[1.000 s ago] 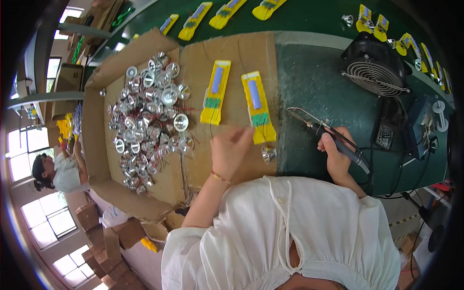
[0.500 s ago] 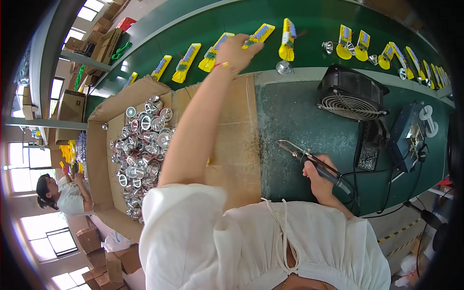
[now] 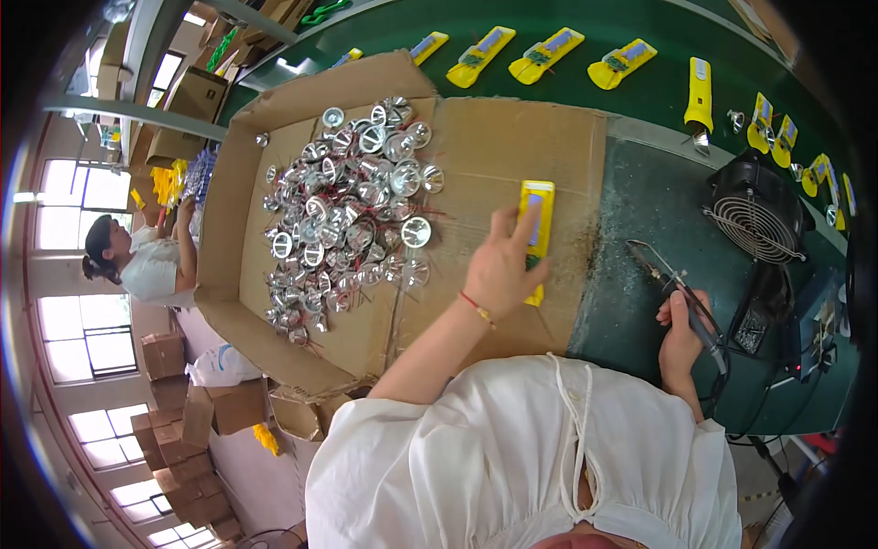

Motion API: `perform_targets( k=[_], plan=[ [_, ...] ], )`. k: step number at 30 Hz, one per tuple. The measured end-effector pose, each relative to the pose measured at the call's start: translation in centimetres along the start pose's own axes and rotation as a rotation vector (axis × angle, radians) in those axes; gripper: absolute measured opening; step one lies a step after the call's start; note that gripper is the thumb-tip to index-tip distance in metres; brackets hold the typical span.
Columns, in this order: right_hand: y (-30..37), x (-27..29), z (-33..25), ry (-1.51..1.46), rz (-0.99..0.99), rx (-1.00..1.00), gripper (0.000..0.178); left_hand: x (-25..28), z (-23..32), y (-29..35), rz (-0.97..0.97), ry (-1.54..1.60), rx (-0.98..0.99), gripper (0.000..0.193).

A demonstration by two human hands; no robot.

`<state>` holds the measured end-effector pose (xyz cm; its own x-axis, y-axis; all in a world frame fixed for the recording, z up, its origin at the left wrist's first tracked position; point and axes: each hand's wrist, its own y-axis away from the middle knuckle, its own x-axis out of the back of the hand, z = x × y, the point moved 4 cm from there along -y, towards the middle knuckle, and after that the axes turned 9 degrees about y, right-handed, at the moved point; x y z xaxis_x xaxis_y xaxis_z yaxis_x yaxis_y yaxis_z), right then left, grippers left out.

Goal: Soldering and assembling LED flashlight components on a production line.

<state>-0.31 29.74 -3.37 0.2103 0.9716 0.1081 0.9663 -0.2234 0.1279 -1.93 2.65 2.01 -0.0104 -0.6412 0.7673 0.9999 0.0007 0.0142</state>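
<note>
My left hand (image 3: 498,274) is over a yellow torch housing (image 3: 547,206) that lies lengthwise on the flattened cardboard (image 3: 494,137). Its fingers are spread, the index over the blue battery and the thumb across the lower part near a green circuit board; the palm covers none of the upper end. Whether the fingertips press on it is hard to tell. My right hand (image 3: 681,339) is wrapped around the handle of a soldering iron (image 3: 651,265), whose tip points away to the upper left over the green bench.
Silvery reflectors with wires (image 3: 347,210) fill a cardboard box (image 3: 219,220) at left. More yellow housings (image 3: 549,53) line the far green strip. At right stand a black fan (image 3: 754,210), a small tray of bits (image 3: 752,329) and cables. A co-worker (image 3: 151,265) sits far left.
My left hand has drawn back from the row of housings to the one on the cardboard. The view has swung left; my right hand still holds the soldering iron.
</note>
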Motion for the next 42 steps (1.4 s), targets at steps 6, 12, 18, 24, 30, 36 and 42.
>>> perform_targets(
  k=[6, 12, 18, 24, 30, 36, 42],
  plan=[
    [1.3, 0.3, -0.6, 0.012, 0.012, 0.019, 0.012, 6.4, -4.5, 0.7, 0.39, -0.284, -0.096, 0.037],
    [2.8, -0.9, -2.0, -0.009, -0.053, 0.026, 0.012, 9.4, -7.8, 0.1, 0.437, -0.658, -0.182, 0.007],
    [3.5, -1.2, -2.4, -0.019, -0.061, 0.028, 0.012, 10.9, -5.8, 2.8, 0.44, 0.543, 0.097, 0.006],
    [4.5, -5.3, -4.1, 0.007, -0.379, 0.069, 0.017, 3.1, -3.6, 7.2, 0.088, 0.803, 0.448, 0.013],
    [4.6, -6.7, -4.2, 0.187, -0.418, 0.277, 0.015, 0.5, -3.8, 6.5, 0.215, 0.552, 0.211, 0.01],
    [4.8, -6.8, -3.1, 0.222, -0.412, 0.205, 0.014, -0.2, -4.0, 5.3, 0.276, 0.59, 0.223, 0.012],
    [4.9, -7.9, -2.9, 0.093, -0.363, 0.134, 0.013, -0.9, -4.0, 5.4, 0.27, 0.515, 0.255, 0.016]
  ],
)
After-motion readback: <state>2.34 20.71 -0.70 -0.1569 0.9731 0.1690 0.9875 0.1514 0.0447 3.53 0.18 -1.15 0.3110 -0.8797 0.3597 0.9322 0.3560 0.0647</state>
